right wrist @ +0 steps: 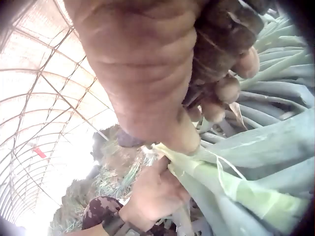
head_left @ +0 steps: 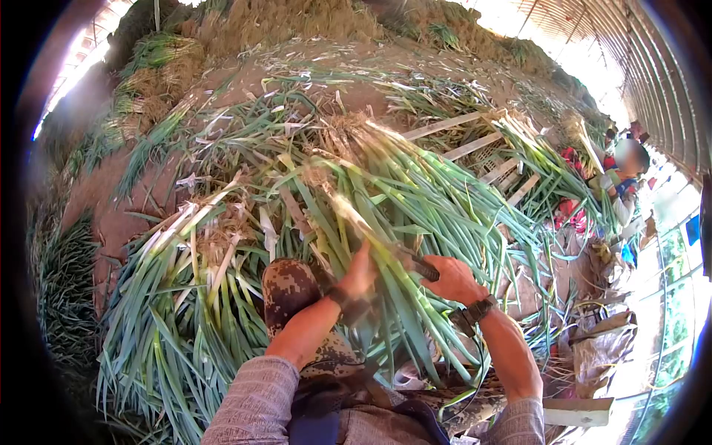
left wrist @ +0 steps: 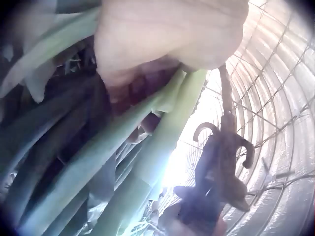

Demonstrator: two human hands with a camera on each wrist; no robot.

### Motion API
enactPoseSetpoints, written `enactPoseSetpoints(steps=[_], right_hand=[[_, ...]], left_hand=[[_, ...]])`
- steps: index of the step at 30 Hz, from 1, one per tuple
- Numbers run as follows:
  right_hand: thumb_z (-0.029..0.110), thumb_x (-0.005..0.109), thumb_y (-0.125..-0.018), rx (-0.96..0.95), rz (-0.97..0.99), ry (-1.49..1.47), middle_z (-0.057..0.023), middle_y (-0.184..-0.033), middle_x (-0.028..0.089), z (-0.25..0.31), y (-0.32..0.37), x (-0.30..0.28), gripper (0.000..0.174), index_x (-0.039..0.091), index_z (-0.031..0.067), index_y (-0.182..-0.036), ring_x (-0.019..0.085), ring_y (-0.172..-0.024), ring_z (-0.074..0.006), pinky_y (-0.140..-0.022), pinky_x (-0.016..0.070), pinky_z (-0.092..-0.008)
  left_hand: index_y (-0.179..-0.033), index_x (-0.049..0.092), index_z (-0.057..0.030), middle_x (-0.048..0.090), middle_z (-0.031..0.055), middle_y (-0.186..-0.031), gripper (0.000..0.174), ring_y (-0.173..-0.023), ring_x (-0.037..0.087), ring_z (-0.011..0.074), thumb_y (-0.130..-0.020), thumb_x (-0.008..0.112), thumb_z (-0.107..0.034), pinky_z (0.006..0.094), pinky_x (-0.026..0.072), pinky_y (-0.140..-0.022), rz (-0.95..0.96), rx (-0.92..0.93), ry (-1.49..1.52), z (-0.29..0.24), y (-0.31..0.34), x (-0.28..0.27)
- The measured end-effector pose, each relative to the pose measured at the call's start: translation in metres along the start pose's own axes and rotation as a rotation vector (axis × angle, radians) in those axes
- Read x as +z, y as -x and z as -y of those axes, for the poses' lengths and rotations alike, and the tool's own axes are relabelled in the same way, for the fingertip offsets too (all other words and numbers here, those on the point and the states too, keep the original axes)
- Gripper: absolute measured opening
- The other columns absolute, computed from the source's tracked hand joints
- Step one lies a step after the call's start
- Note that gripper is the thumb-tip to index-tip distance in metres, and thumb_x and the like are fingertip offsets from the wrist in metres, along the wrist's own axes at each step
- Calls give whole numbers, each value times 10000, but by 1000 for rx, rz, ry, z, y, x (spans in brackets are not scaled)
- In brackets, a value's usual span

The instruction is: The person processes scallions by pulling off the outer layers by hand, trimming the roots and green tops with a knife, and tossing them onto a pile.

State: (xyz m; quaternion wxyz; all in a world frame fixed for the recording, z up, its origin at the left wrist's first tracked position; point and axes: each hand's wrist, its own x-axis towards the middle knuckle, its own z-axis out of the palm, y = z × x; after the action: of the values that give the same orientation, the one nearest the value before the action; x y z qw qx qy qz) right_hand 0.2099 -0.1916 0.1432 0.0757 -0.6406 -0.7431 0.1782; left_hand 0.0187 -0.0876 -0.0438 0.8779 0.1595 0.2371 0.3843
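My left hand (head_left: 360, 274) grips a long green onion (head_left: 391, 259) across its stalk, its pale root end pointing up and away. In the left wrist view the fingers curl round the stalk (left wrist: 170, 132). My right hand (head_left: 451, 280) holds a dark-handled tool (head_left: 425, 268) close beside the same stalk. Two curved hooks show on that tool (left wrist: 216, 167) in the left wrist view; its exact kind I cannot tell. In the right wrist view the right thumb (right wrist: 184, 137) lies against the onion's leaf base, just above the left hand (right wrist: 155, 194).
A large heap of green onions (head_left: 445, 185) spreads ahead, and another bundle (head_left: 178, 326) lies at the left. Wooden slats (head_left: 471, 146) stand beyond the heap. Another person (head_left: 623, 178) sits at the right with more onions. Loose leaves cover the ground.
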Motion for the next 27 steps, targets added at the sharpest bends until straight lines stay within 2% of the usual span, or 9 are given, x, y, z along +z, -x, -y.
enactPoseSetpoints(steps=[5, 8, 12, 15, 17, 19, 23, 25, 27], right_hand=[[309, 728, -768, -41, -27, -125, -189, -929, 681, -10, 12, 12, 410, 655, 86, -1105, 652, -883, -388, -767, 511, -469], [344, 738, -784, 13, -21, -160, -195, -925, 678, -13, 16, 38, 425, 651, 70, -1098, 649, -846, -387, -737, 508, -462], [340, 744, -778, 19, 9, -220, -206, -881, 675, 0, 19, 51, 445, 619, 71, -1109, 652, -821, -411, -720, 506, -490], [325, 736, -781, -40, -59, -237, -213, -859, 675, -2, 18, 55, 446, 598, 67, -1117, 651, -807, -426, -715, 506, -499], [241, 767, -753, 0, -40, -232, -242, -906, 672, -2, 18, 53, 508, 599, 21, -1180, 655, -844, -419, -753, 519, -471], [207, 761, -755, -3, -38, -226, -246, -933, 679, 8, 22, 43, 494, 592, 17, -1179, 660, -875, -427, -774, 524, -476], [184, 748, -767, -77, -94, -223, -237, -915, 681, 11, 33, 39, 454, 596, 22, -1163, 661, -849, -432, -755, 526, -472], [199, 721, -793, -102, -114, -231, -213, -854, 674, 15, 39, 33, 357, 603, 61, -1101, 656, -811, -427, -717, 518, -495], [209, 718, -801, -83, -144, -218, -209, -850, 674, 10, 41, 34, 349, 606, 69, -1101, 656, -811, -425, -710, 515, -494]], left_hand=[[-1188, 606, -69, 679, 73, -1056, 444, -960, 664, 236, -1047, 413, -444, 414, 549, -855, 167, -20, -99, -2, -9, -15], [-1001, 623, -46, 618, 34, -788, 223, -728, 624, 181, -955, 594, -262, 314, 506, -667, -388, 284, -526, 14, -35, -38], [-1019, 615, -5, 609, 115, -921, 271, -782, 585, 240, -790, 715, -109, 379, 485, -700, -573, 978, -1141, -1, -61, -55], [-1020, 610, -1, 594, 86, -878, 245, -774, 576, 221, -814, 681, -113, 358, 481, -719, -493, 1034, -910, -33, -7, 14], [-999, 620, 2, 583, 57, -831, 213, -761, 563, 185, -843, 671, -134, 341, 473, -704, -386, 1000, -797, -41, -22, -3], [-951, 629, 9, 597, 43, -806, 200, -793, 571, 151, -862, 671, -165, 329, 465, -704, -246, 616, -415, -62, -11, 27], [-908, 666, 19, 628, 44, -801, 211, -764, 600, 116, -899, 625, -188, 314, 459, -610, -584, 804, -878, -92, -15, 38], [-920, 683, -8, 620, 37, -783, 191, -687, 598, 114, -910, 605, -182, 330, 450, -546, -448, 614, -849, -100, -15, 26], [-1098, 606, -20, 631, 92, -996, 218, -851, 609, 217, -975, 494, -160, 356, 519, -741, -183, 462, -483, -90, -10, 31]])
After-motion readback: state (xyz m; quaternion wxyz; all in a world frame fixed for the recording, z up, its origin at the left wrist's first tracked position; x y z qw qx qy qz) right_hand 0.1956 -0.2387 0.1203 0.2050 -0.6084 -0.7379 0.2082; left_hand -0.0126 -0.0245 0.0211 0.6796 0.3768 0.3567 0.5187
